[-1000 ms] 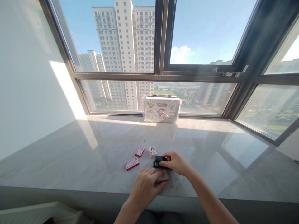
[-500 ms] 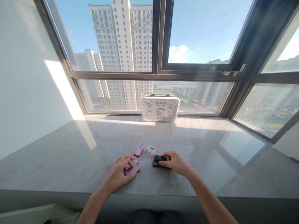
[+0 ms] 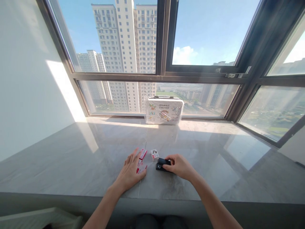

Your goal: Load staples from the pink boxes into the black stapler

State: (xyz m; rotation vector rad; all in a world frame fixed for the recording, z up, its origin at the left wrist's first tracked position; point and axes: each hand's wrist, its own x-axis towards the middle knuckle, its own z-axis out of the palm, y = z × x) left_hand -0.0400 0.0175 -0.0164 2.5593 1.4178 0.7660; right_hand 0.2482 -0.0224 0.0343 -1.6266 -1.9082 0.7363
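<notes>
My right hand [image 3: 179, 166] grips a black stapler [image 3: 164, 164] that lies on the grey stone sill, thumb at its side and fingers over the top. My left hand [image 3: 131, 170] is spread over the small red-and-white boxes, fingers stretched out. Beyond its fingertips a red-and-white box [image 3: 143, 154] partly shows. Another red-and-white box [image 3: 140, 167] sits between thumb and index finger, mostly covered by the hand. A small white box [image 3: 154, 155] with a dark printed picture stands just behind the stapler.
A white carry case [image 3: 164, 110] with cartoon prints, wrapped in clear plastic, stands against the window at the back. The stone sill [image 3: 114, 135] runs to a front edge near my forearms. A white wall [image 3: 28, 82] bounds it on the left.
My left hand has shifted right and slightly away from me, its fingers straightening from a curled pose over the boxes. The right hand and stapler have hardly moved.
</notes>
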